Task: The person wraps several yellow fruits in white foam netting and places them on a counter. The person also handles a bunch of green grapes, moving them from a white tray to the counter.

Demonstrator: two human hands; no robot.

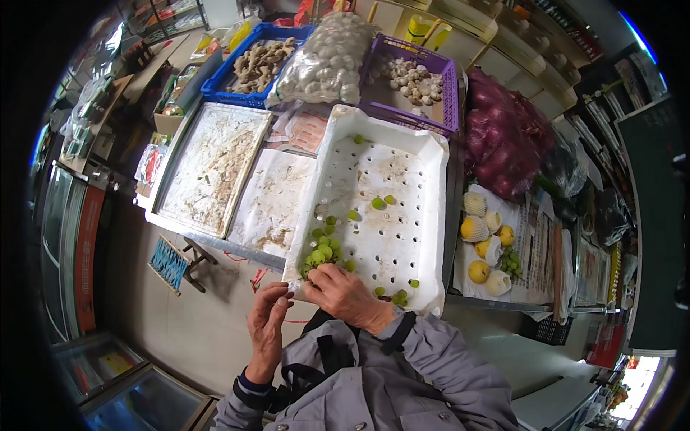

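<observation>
A white foam crate (434, 215) with drain holes lies before me, its inside marked with brown dirt. A cluster of green grapes (322, 252) is in its near left corner, and a few loose grapes (378, 203) are scattered over the bottom. My right hand (345, 296) reaches over the crate's near edge, its fingertips pinched at the lower side of the cluster; the hand partly hides what it grips. My left hand (268, 318) is just outside the near left corner, fingers loosely curled and thumb apart, with nothing plainly visible in it.
Left of the crate lies a dirty white tray (210, 167). Behind are a blue crate of ginger (261, 64), a large bag of garlic (329, 59) and a purple crate (450, 97). A red net sack (501, 129) and wrapped yellow fruit (478, 271) are at right; a folding stool (170, 264) stands below.
</observation>
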